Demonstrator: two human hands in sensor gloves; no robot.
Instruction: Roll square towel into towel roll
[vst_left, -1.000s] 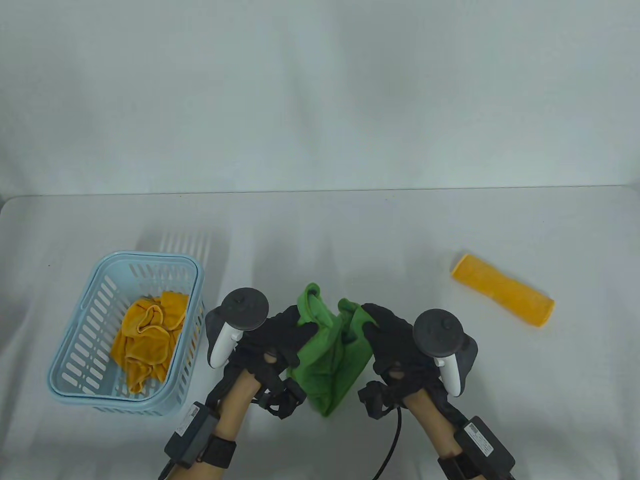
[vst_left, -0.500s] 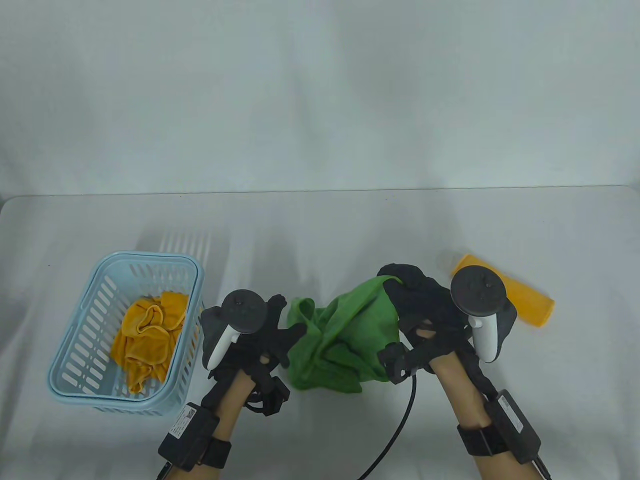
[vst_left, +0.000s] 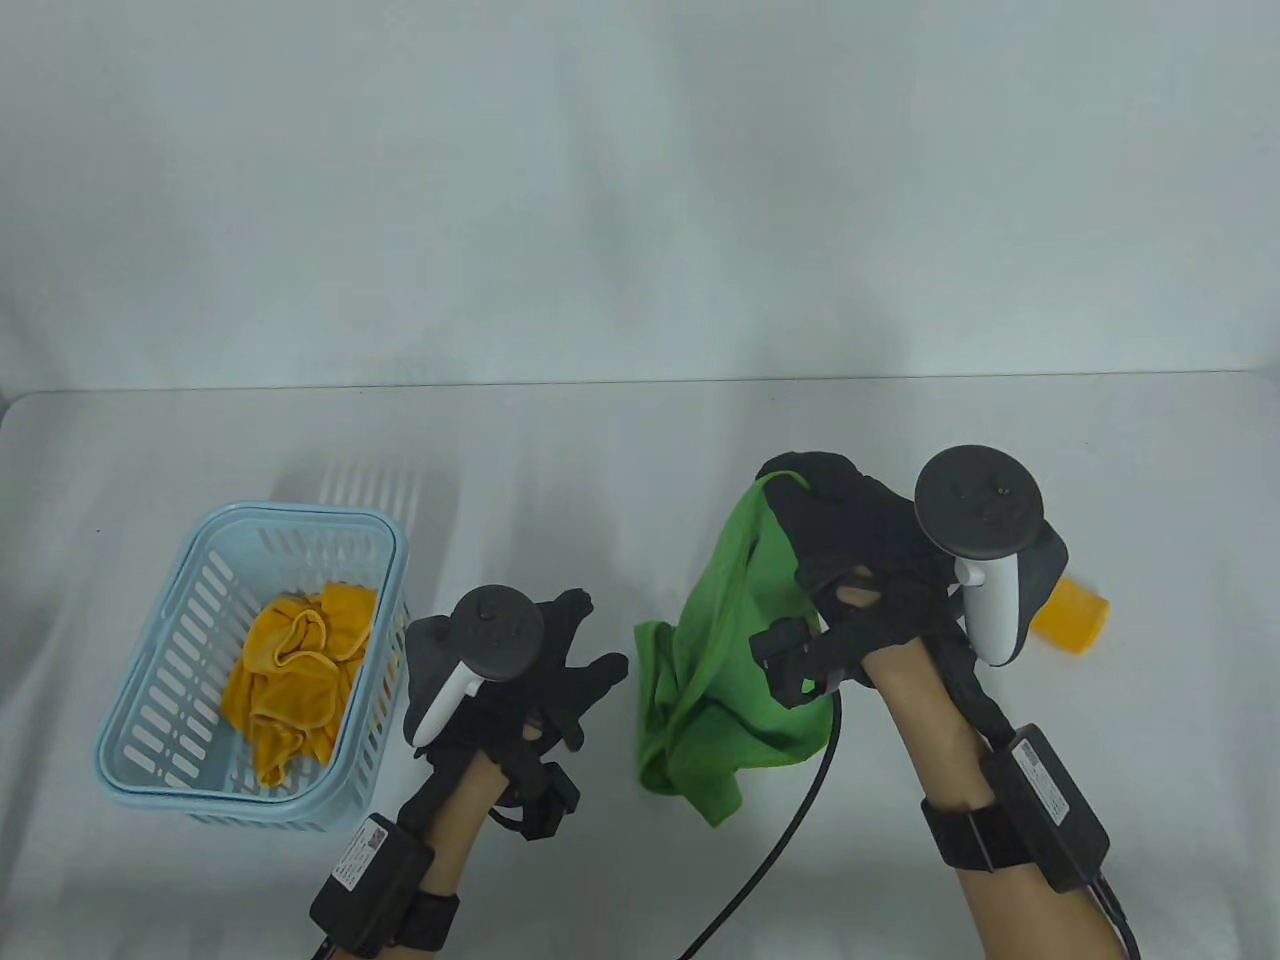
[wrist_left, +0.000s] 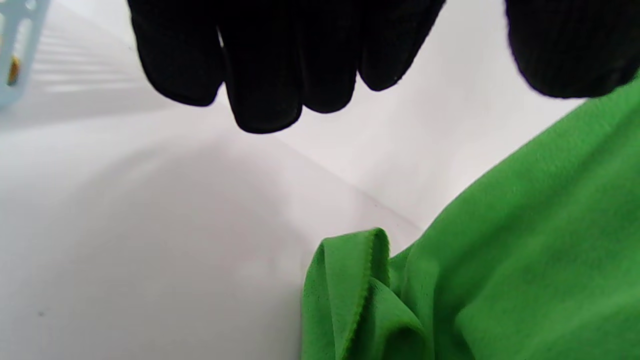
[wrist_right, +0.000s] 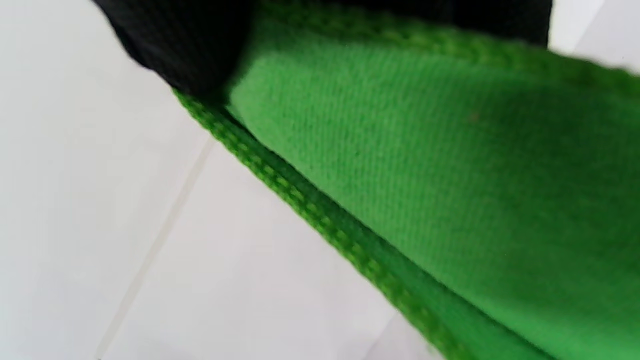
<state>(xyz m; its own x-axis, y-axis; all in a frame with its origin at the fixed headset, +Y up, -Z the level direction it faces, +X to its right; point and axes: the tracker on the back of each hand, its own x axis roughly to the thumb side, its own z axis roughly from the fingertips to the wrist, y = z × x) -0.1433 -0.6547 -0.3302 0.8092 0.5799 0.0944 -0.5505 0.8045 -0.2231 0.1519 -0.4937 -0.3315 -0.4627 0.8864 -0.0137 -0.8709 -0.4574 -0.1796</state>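
My right hand (vst_left: 840, 530) grips the green towel (vst_left: 715, 680) by its top edge and holds it up; the cloth hangs crumpled, its lower end near or on the table. The right wrist view shows the towel's stitched hem (wrist_right: 310, 210) pinched under my black glove fingers (wrist_right: 175, 50). My left hand (vst_left: 565, 670) is just left of the towel with fingers spread and holds nothing. In the left wrist view my fingertips (wrist_left: 265, 100) hang above the white table, apart from a folded corner of the towel (wrist_left: 360, 280).
A light blue basket (vst_left: 150, 720) at the left holds a crumpled orange towel (vst_left: 295, 680). A rolled orange towel (vst_left: 1075, 615) lies at the right, mostly hidden behind my right hand's tracker. The white table (vst_left: 620, 470) ends at a wall behind.
My left hand has let go of the green towel and opened. My right hand has lifted the towel up and to the right, so the cloth now hangs from it.
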